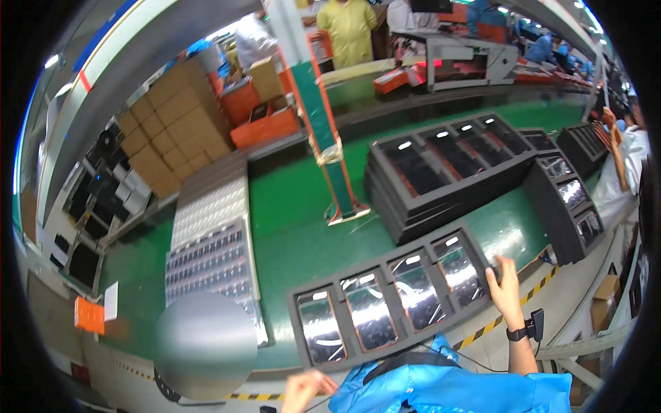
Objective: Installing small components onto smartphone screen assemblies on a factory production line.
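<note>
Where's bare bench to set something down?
Widest: green bench between the component tray and near foam tray, back to the post. Smaller: between the near tray's right end and right-hand foam stack; right hand at its edge. Crowded: far right, foam stacks close together.

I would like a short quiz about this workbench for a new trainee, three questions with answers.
1. How many glossy panels lie in the nearest dark tray?
2. True or false: in the picture, the tray stack stands right of the green post.
3. At which end of the nearest tray is the person's right hand? A: left end; B: right end.

Key: 1. Four. 2. True. 3. B.
</note>
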Available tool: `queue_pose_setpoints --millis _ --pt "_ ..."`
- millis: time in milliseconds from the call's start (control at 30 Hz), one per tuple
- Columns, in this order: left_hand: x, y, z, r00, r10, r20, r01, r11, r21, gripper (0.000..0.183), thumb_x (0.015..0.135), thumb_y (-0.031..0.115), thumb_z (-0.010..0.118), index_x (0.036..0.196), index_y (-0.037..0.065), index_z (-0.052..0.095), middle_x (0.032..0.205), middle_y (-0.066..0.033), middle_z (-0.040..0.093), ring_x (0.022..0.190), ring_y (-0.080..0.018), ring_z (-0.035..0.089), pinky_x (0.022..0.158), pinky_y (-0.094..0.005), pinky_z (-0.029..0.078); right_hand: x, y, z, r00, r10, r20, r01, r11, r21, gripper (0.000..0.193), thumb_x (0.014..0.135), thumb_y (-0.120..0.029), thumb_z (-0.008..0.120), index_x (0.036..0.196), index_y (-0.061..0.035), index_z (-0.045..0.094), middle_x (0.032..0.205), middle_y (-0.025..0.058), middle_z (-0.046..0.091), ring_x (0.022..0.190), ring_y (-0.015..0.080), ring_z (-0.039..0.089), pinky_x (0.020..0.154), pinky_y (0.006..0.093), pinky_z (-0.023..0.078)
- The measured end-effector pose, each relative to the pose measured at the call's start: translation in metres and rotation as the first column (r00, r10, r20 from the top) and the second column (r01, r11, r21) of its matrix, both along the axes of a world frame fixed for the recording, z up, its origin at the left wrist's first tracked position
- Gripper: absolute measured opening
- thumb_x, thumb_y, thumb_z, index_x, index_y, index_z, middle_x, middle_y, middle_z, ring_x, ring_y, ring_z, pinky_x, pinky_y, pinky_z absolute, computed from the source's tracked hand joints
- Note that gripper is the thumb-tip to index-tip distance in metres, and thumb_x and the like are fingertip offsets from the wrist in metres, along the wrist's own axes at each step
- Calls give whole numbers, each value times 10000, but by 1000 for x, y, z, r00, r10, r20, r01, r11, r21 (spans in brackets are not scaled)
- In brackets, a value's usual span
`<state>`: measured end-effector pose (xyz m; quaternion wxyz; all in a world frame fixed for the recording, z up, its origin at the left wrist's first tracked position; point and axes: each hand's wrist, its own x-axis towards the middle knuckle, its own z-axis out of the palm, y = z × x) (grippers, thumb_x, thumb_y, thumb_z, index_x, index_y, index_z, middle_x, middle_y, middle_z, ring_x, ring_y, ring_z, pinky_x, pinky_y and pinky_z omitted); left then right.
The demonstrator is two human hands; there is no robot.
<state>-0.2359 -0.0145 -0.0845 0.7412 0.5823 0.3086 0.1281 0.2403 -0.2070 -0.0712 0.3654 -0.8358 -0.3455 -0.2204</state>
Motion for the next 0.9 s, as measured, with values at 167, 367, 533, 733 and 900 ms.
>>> queue_pose_setpoints --millis 167,367,533,733,900 --pt "62 -64 -32 959 -254 128 273 950 -155 562 1036 205 598 1528 40 383 1499 -157 481 1334 -252 506 1121 -381 408 6 -22 -11 892 33 -451 -122 978 -169 356 866 -318 759 907 24 671 735 149 663 665 259 670 638 371 532" --pt "134 -98 -84 888 255 382 -31 863 -504 420 1008 101 595 1389 -18 465 1295 -178 608 1157 -274 624 1022 -402 506 -12 -73 5 180 152 -972 -651 759 -2 546 1035 -483 556 808 -10 706 659 47 684 616 126 682 578 265 549" --pt "146 -96 -81 927 240 288 -57 850 -525 377 1021 67 561 1370 -55 490 1313 -193 617 1199 -277 631 1076 -470 500 -19 -88 -9 173 287 -942 -542 827 152 510 1058 -424 528 807 -5 676 661 35 658 590 122 645 556 255 527" --pt "115 -123 -24 921 302 248 -207 915 -347 536 906 24 658 1393 42 436 1139 -81 618 1001 -186 629 866 -326 529 3 -62 -5 312 573 -758 -444 793 417 428 1081 -397 476 1091 -8 653 1073 70 677 1005 143 626 885 305 500" --pt "102 -120 12 939 175 295 -84 951 -296 479 892 79 707 1334 -2 540 1248 -146 619 1140 -309 605 977 -440 498 12 -37 49 -593 600 -537 -421 338 842 820 1009 -565 528 1544 27 341 1520 163 479 1400 248 463 1171 391 363"
